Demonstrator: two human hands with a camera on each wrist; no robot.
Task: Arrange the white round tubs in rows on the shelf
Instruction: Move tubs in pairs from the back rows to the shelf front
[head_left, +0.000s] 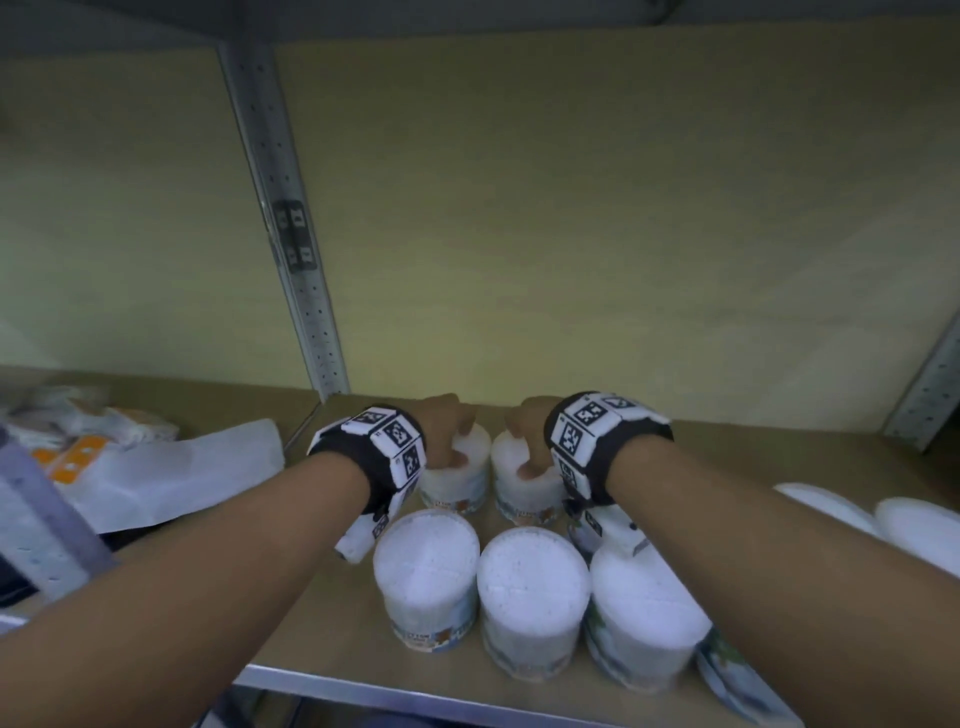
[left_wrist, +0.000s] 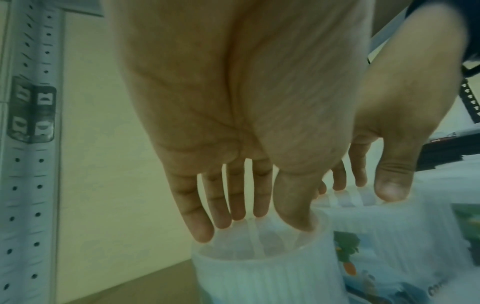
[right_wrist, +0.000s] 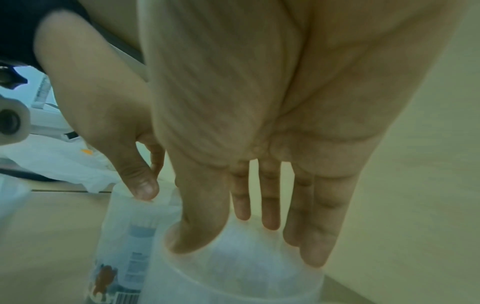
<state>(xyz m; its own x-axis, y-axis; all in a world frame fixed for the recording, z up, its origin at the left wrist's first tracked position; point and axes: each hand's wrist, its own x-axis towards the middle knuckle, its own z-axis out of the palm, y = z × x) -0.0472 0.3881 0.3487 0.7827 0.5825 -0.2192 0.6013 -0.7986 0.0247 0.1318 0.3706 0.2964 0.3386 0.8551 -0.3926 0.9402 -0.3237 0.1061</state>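
Note:
Two white round tubs stand side by side at the back of the wooden shelf (head_left: 322, 623). My left hand (head_left: 457, 441) grips the left back tub (head_left: 457, 483) from above, thumb on the near rim and fingers on the far rim. My right hand (head_left: 524, 441) grips the right back tub (head_left: 519, 499) the same way. The left wrist view shows my left hand (left_wrist: 257, 222) on its tub (left_wrist: 267, 275). The right wrist view shows my right hand (right_wrist: 254, 242) on its tub (right_wrist: 233, 283). In front stand three tubs (head_left: 426, 577), (head_left: 532, 597), (head_left: 644, 613) in a row.
A perforated steel upright (head_left: 291, 249) rises behind the shelf on the left, another upright (head_left: 930, 395) at the right. White plastic bags (head_left: 171, 473) lie on the left. Flat white round things (head_left: 914, 525) lie at the right. The shelf's metal front edge (head_left: 415, 696) is near me.

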